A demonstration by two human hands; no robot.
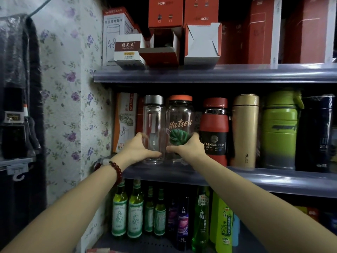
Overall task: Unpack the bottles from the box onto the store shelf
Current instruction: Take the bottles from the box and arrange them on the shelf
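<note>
Bottles being seated on the middle shelf [273,181]: left hand [138,149] wrapping the slim clear bottle [153,128], right hand [187,147] wrapping the Nature bottle [179,125]; keeping both upright, bases flat.

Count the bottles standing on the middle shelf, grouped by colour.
Clear: 2, the grey-capped bottle and the Nature bottle
Red: 1, the Fashion Cup bottle
Gold: 1, gold flask
Green: 1, green flask
Black: 1, black flask
Total: 6

This is a small shop: grey metal shelves [218,74] with clear price-strip edges carry rows of boxed red cartons [165,12], insulated flasks [245,130] and green glass bottles [119,210].
</note>
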